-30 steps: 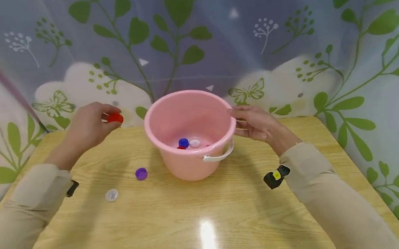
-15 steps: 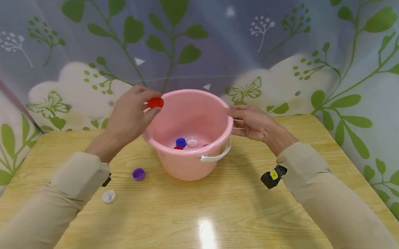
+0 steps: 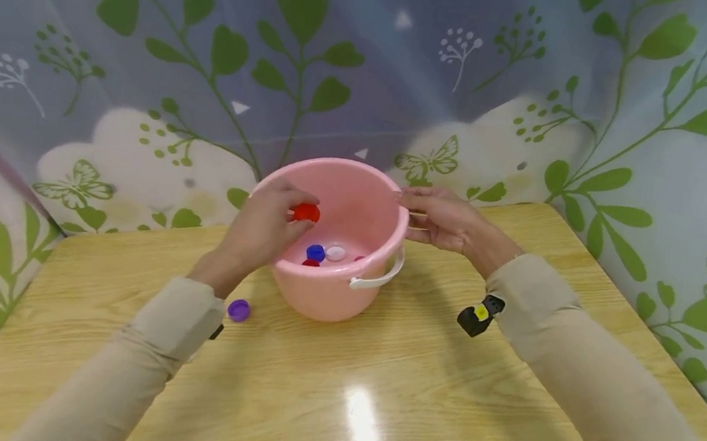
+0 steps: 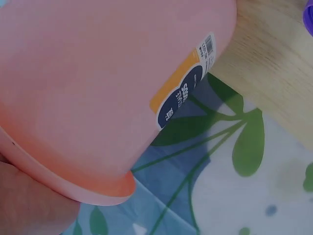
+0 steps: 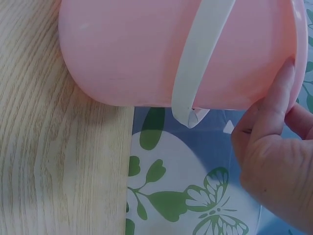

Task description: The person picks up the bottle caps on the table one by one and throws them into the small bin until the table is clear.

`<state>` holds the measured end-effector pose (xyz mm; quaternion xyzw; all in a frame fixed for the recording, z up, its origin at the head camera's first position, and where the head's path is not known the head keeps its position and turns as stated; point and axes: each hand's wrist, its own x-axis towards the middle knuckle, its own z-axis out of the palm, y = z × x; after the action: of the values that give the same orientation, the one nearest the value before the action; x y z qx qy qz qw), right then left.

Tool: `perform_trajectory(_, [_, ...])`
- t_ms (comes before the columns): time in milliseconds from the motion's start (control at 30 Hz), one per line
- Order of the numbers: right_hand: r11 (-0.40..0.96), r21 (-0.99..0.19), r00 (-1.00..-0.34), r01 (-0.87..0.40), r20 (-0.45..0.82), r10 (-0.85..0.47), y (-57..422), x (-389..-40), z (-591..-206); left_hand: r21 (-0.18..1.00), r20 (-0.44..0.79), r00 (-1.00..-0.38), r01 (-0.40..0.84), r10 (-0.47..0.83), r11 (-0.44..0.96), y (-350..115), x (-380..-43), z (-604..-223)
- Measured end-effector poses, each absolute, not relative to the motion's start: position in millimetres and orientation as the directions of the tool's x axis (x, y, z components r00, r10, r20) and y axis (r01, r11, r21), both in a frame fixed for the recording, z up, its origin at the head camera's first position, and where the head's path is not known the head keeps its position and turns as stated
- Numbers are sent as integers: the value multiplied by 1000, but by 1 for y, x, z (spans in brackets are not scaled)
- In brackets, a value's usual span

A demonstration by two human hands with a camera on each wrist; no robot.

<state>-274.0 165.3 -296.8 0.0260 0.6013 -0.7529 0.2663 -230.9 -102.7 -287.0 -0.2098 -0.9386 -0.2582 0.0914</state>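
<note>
A red bottle cap is pinched in my left hand, which reaches over the left rim of the pink bucket. In the left wrist view only part of the left hand shows, beyond the rim; the cap is hidden there. My right hand grips the bucket's right rim, with fingers against the outer wall in the right wrist view. Inside, at the bottom, lie a blue cap, a white cap and a partly hidden dark red one.
A purple cap lies on the wooden table, left of the bucket. The bucket's white handle hangs down at its front right. Close behind stands a wall covering with leaf prints.
My left hand has carried the red cap rightward from beside the bucket to over its opening. The white cap on the table is now hidden by the left forearm. The right hand keeps its grip.
</note>
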Motion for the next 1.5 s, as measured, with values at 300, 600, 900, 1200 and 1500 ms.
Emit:
perform_trajectory(300, [-161, -883, -853, 441, -357, -382, 166, -274, -300, 380, 210, -902, 430, 377, 819, -101, -231, -286])
perform_trajectory(600, [-164, -882, -853, 442, -356, -382, 163, -274, -298, 379, 154, -913, 409, 379, 830, -101, -231, -284])
perform_trajectory(900, [-172, -880, -856, 442, -356, -375, 162, -274, -299, 420, 291, -888, 452, 355, 787, -106, -228, -290])
perform_trajectory(1200, [-153, -889, -863, 431, -357, -357, 161, -275, -298, 233, 828, -530, 621, 182, 749, -122, -228, -303])
perform_trajectory(1500, [-135, -890, -860, 435, -366, -354, 162, -276, -296, 590, 694, -706, 443, -143, 675, -178, -211, -335])
